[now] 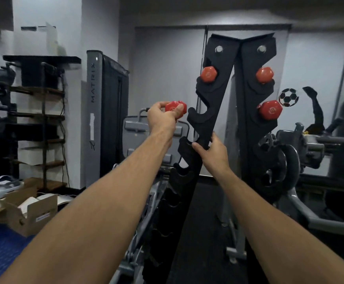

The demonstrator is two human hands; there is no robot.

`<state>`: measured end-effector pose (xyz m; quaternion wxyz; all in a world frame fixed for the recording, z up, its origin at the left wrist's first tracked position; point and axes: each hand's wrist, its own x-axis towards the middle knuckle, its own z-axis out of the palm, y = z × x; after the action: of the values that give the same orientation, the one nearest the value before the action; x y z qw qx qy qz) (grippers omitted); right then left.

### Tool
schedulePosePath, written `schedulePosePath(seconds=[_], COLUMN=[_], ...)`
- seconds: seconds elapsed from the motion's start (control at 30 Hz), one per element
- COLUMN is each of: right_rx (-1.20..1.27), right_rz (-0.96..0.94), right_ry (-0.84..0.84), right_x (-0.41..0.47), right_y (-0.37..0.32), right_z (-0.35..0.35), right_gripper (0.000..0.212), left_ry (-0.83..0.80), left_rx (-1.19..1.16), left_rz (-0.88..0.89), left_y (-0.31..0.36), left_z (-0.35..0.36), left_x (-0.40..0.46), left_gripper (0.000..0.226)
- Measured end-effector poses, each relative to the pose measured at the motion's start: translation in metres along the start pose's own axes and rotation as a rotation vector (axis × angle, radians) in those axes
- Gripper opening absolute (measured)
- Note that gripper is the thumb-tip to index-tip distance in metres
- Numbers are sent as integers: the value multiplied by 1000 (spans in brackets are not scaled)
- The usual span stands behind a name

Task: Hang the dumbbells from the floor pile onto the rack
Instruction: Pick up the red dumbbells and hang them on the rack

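A tall black A-frame dumbbell rack (224,83) stands in front of me with hooked cradles down its left upright. My left hand (163,117) grips a red hex dumbbell (177,107) by its near end, just left of an empty cradle (200,115). That dumbbell's far red end (270,109) shows by the right upright. Another red dumbbell (208,74) lies across the top cradles, its other end (264,75) on the right upright. My right hand (212,152) grips the left upright's edge below that cradle. The floor pile is out of view.
A grey Matrix weight machine (105,111) stands to the left. Behind it are a dark shelf unit (42,111) and open cardboard boxes (23,210) on the floor. A plate-loaded machine with black discs (277,167) sits close on the right, by a mirrored wall.
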<state>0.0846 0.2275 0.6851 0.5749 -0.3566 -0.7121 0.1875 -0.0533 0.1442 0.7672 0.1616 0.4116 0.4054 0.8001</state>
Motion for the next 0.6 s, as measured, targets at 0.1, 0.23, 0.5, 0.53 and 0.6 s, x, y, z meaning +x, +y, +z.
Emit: schedulePosePath(seconds=[0.1, 0.23, 0.5, 0.53, 0.6], right_rx=[-4, -17, 23, 19, 11], right_rz=[-1, -22, 0, 9, 20], right_ry=[-31, -60, -101, -109, -117], right_x=[8, 15, 16, 16, 15], right_y=[-2, -4, 1, 1, 0], right_z=[-7, -14, -11, -12, -13], right_gripper=[70, 77, 85, 86, 87], left_ry=[-28, -84, -161, -185, -239], left_rx=[103, 225, 407, 407, 391], left_rz=[60, 130, 147, 140, 124], left_y=[8, 11, 0, 1, 1], left_z=[25, 49, 67, 66, 64], left_x=[11, 18, 27, 27, 29], left_gripper=[46, 42, 45, 44, 43])
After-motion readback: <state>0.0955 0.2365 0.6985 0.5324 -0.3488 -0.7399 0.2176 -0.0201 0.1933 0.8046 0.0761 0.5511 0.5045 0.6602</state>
